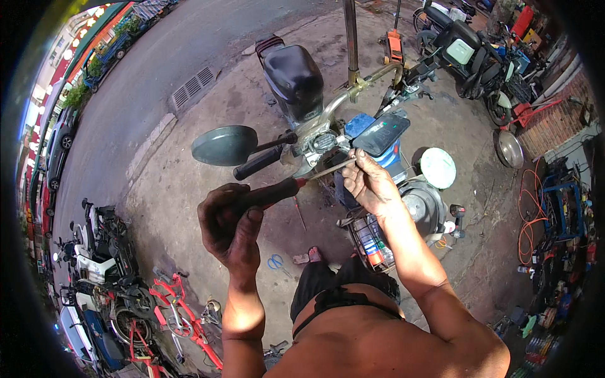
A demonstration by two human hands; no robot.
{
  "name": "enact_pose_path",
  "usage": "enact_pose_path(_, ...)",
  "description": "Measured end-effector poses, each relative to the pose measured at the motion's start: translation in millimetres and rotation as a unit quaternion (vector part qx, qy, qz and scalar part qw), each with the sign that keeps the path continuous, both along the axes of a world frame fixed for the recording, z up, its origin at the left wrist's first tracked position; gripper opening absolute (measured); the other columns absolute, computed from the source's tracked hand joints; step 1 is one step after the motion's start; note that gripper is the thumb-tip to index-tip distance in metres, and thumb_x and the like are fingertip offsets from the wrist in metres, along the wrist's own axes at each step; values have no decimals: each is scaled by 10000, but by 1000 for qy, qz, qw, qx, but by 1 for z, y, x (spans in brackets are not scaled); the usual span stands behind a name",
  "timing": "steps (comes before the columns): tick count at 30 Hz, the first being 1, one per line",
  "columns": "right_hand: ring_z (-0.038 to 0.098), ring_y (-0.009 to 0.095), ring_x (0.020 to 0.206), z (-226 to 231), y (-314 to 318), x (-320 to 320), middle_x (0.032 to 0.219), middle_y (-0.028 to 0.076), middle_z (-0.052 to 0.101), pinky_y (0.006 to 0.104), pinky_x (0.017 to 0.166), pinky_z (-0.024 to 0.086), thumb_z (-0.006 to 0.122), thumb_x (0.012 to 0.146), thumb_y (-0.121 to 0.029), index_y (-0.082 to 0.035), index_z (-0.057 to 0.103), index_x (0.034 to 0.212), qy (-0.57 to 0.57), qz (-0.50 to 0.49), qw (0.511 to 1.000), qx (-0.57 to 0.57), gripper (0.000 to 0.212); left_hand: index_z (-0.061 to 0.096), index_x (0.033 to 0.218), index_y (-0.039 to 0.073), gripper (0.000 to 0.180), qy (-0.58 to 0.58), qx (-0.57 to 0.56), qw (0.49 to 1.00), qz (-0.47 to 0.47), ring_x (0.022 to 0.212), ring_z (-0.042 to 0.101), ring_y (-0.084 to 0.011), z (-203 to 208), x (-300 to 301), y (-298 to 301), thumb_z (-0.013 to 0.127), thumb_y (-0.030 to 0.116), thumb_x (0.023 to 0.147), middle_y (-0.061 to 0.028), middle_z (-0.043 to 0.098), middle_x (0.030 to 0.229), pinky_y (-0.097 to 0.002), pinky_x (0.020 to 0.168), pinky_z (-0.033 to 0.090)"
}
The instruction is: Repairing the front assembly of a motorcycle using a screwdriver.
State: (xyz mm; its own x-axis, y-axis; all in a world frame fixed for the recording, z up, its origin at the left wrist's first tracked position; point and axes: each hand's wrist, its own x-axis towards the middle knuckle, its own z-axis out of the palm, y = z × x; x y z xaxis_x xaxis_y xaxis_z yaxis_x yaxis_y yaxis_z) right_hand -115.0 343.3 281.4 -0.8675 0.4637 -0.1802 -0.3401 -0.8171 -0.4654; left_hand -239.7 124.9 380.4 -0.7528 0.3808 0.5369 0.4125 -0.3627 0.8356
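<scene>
My left hand (230, 220) is wrapped round the dark handle of a screwdriver (328, 169), which has red near the shaft. The shaft slants up to the right, and my right hand (373, 183) pinches its far end between thumb and fingers. Just beyond the shaft stands a partly stripped scooter, with a round gauge (325, 142) and bare metal handlebar (340, 101). A dark oval mirror (224, 145) and a black grip (257, 164) stick out to its left. A dark flat rectangular piece (382, 133) sits above my right hand. The screwdriver's tip is hidden by my fingers.
A wire basket of cans (372, 242) and a pale round lid (438, 168) are near my right arm. Blue-handled scissors (275, 261) lie on the ground. Bikes and red frames (183, 312) crowd the left; tools, an orange hose (530, 217) and a metal bowl (509, 149) the right.
</scene>
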Motion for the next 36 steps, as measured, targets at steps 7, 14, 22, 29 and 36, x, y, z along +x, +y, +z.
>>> enact_pose_path(7,689,176,803,1,2,1,899,48,692,291,681,564,615,957,-249,-77,639,1043,24,1,1000,-19,193,534,1156,-29,418,3,-5,1000,11,1011,608,-248,-5,-1,2,725,145,827,-179,611,1121,-366,938,435)
enact_pose_path(14,689,184,808,-2,0,1,902,45,691,302,695,572,607,962,-242,-79,637,1039,34,-5,999,-23,183,540,1156,-22,407,-52,-9,999,11,1004,606,-239,-7,0,-3,719,130,823,-168,618,1103,-365,940,437)
enact_pose_path(22,687,178,820,-2,0,-2,905,43,688,297,704,564,595,970,-243,-79,628,1048,28,9,999,-13,184,533,1162,-28,406,13,-5,1000,2,1008,608,-248,-9,-4,-4,706,128,829,-177,612,1110,-353,941,435)
enact_pose_path(29,694,190,802,-1,-6,-3,882,49,690,287,672,567,595,969,-233,-71,622,1051,15,-17,1000,-20,184,528,1150,-36,395,-94,-19,995,32,836,632,-229,-4,2,-2,701,117,830,-170,616,1078,-332,783,499)
enact_pose_path(36,680,167,807,-6,-3,-2,871,39,671,290,700,557,613,960,-242,-80,628,1026,-26,-15,999,32,176,550,1095,-18,338,53,-42,991,-115,1034,603,-252,9,0,-7,658,-89,783,-171,562,1136,-345,885,503)
